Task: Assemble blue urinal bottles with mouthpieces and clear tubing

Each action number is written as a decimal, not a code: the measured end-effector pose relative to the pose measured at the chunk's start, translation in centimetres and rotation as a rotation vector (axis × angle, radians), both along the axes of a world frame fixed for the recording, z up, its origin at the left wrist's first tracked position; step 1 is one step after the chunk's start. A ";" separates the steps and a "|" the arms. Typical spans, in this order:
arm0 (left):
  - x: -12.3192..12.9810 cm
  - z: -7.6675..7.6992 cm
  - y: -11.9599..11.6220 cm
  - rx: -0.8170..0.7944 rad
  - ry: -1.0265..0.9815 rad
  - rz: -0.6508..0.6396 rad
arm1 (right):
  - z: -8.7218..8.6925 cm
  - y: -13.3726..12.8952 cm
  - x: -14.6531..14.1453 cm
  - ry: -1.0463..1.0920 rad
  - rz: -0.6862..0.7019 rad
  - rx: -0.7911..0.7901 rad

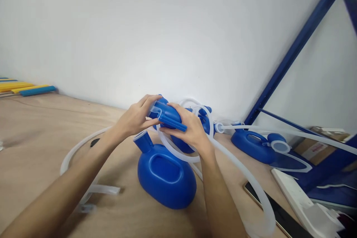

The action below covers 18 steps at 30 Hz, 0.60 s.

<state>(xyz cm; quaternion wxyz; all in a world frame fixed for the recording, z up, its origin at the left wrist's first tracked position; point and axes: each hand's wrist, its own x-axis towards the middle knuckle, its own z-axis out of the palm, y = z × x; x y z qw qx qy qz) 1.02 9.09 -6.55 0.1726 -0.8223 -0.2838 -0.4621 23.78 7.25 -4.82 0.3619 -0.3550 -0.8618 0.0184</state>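
Note:
Both hands hold a blue plastic urinal head with a flat strip along its lower side, raised above the table. My left hand pinches its left end around a clear plastic fitting. My right hand wraps its right end, fingers above and thumb below. Just below, a blue urinal bottle with an oval recess lies on the table, its open neck pointing up and left. Behind my hands, a translucent hose loops around other blue parts, partly hidden by my right hand.
More hose curls at left. Another blue bottle with a capped cup lies at right, near a blue metal frame. A phone and white power strip lie front right. Yellow and blue strips rest far left by the wall.

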 end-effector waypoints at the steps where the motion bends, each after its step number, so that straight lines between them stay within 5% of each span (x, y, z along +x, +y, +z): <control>1: -0.1 -0.2 0.2 0.067 0.047 0.010 | -0.1 0.3 0.1 0.006 0.008 -0.020; 5: -0.1 -0.4 0.4 0.224 0.109 -0.001 | -0.4 1.0 0.3 0.047 0.093 -0.155; 11: 0.8 0.1 -0.4 -0.098 -0.005 -0.218 | -1.1 1.7 0.1 0.131 0.235 -0.357; 18: 1.2 -0.1 -0.4 -0.259 -0.215 -0.231 | -1.8 2.3 -0.1 0.200 0.232 -0.599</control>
